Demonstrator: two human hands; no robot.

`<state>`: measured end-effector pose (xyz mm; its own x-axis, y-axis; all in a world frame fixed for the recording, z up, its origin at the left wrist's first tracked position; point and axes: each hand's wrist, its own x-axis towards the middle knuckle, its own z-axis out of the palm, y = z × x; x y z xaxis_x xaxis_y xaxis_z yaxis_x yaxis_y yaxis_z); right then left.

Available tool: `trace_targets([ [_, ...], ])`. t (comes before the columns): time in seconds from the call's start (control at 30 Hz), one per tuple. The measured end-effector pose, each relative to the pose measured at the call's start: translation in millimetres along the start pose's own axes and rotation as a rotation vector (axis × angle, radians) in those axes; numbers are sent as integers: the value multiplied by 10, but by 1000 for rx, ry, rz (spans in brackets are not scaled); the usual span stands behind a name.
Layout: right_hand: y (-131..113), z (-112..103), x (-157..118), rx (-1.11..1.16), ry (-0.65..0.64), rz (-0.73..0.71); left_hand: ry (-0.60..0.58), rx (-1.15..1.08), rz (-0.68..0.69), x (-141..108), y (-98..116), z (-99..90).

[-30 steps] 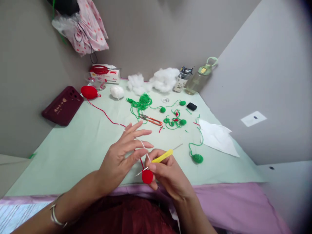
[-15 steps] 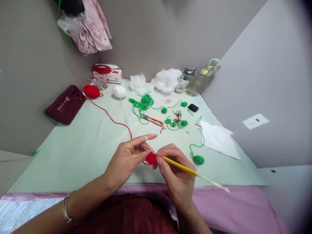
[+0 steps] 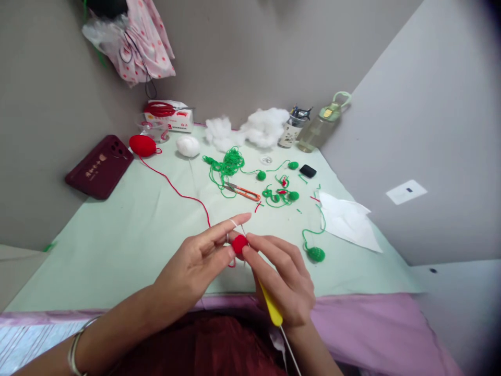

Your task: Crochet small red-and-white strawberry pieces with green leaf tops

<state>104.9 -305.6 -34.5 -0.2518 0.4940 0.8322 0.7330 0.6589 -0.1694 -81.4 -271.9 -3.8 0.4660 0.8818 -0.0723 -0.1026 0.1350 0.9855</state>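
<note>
A small red crochet piece (image 3: 240, 244) is pinched between the fingertips of my left hand (image 3: 203, 253), and white yarn loops around that hand's raised index finger. My right hand (image 3: 282, 269) grips a crochet hook (image 3: 271, 304) with a yellow handle; its thumb and index finger also touch the right side of the red piece. The hook's thin metal end points up past the piece, while its other end slants down toward my lap. A red strand (image 3: 183, 196) runs from the red yarn ball (image 3: 143, 145) toward my left hand.
Orange thread snips (image 3: 245, 193) lie beyond my hands, by tangled green yarn (image 3: 231, 162) and small green crocheted balls (image 3: 315, 254). White stuffing (image 3: 265, 128), a white yarn ball (image 3: 188, 147) and a bottle (image 3: 319, 128) stand at the back. A maroon phone (image 3: 99, 168) leans left; white paper (image 3: 348, 222) lies right.
The hook has swung from pointing left to pointing up, its handle now aimed down toward my lap. The red piece has turned and risen slightly, and my right fingers have closed on it.
</note>
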Motion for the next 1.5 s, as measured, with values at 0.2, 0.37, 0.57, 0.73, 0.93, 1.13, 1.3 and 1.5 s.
trace_targets([
  [0.2, -20, -57, 13, -46, -38, -43, 19, 15, -93, 55, -14, -72],
  [0.37, 30, 27, -39, -10, 7, -26, 56, -163, -111, 102, -131, -12],
  [0.57, 48, 136, -119, -28, 71, 29, 155, -298, -138, 117, -164, 106],
  [0.73, 5, 208, -175, 10, 148, 61, 146, -390, -231, 116, -173, 158],
  [0.93, -13, 202, -97, 502, 207, 321, 35, -381, -208, 110, -115, 110],
  [1.13, 17, 115, 28, 612, 170, 395, 21, -378, -155, 125, -73, 40],
  [1.3, 33, 108, 39, 521, 156, 331, 68, -348, -150, 145, -74, 41],
  [1.5, 64, 109, 2, 423, 129, 204, 30, -424, -152, 142, -95, 102],
])
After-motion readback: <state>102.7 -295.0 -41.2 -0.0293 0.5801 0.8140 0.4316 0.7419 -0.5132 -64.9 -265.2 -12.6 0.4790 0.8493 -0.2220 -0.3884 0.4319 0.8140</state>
